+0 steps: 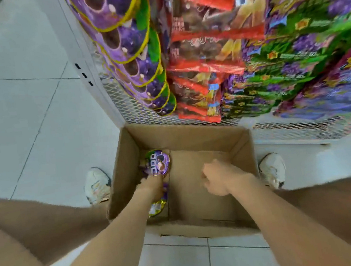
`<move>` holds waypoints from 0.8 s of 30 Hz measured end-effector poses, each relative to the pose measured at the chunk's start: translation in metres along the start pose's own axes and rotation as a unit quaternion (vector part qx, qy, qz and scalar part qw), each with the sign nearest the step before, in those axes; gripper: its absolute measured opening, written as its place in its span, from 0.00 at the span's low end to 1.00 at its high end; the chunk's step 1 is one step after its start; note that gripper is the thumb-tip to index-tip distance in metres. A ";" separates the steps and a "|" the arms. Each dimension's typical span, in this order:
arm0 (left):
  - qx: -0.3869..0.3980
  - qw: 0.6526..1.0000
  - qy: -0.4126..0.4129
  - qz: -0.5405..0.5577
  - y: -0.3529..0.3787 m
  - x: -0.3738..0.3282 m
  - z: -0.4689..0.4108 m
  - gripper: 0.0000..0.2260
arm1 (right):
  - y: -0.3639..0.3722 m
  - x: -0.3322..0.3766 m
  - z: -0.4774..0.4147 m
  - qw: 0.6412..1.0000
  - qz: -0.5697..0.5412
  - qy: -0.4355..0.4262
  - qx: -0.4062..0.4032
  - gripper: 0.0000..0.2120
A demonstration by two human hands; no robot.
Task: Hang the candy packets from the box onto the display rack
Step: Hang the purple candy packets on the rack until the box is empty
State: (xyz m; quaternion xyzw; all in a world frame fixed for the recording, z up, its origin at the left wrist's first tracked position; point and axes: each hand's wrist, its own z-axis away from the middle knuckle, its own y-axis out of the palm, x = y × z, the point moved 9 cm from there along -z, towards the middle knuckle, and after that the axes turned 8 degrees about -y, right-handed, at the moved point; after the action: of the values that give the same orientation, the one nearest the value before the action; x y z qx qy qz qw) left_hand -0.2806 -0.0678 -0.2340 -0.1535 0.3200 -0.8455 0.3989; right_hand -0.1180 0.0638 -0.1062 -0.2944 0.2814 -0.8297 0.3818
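left hand (154,187): down in the box, against its left wall; fingers (161,178) curl over the near end of a packet and look to be gripping it, though the tips are partly hidden.
packet (157,163): purple, shiny, on the box floor in the left-far part, touching the left wall. It sticks out past the fingers toward the rack.
long axis: roughly near-to-far, in line with the left forearm (judged; blur).
second packet (157,206): same kind, showing under the left wrist on the near side, also along the left wall.
right hand (220,178): over the right half of the box, fingers loosely curled, holding nothing, well apart from the packets.
nearer hand: left, already on the packet; right is free.
box (183,134): cardboard, open top, on the tiled floor (27,116), far wall just beside the rack base. Otherwise bare cardboard inside.
rack (121,101): white mesh, straight ahead and above the box.
hung packets (131,50): matching purple column at the rack's left edge.
step: pick from the box; the lift goes up and forward to the left column.
risk: the second packet could drag along.
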 end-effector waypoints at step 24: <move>0.117 0.982 0.002 0.151 -0.031 -0.030 0.027 0.15 | 0.042 -0.015 -0.023 0.975 -0.221 0.032 -0.018 0.20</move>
State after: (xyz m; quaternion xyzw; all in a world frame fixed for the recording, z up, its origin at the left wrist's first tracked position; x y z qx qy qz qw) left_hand -0.2656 -0.0409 -0.1936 -0.0540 0.2396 -0.8077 0.5360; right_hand -0.1069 0.0579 -0.1549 -0.3296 0.2368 -0.8971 0.1748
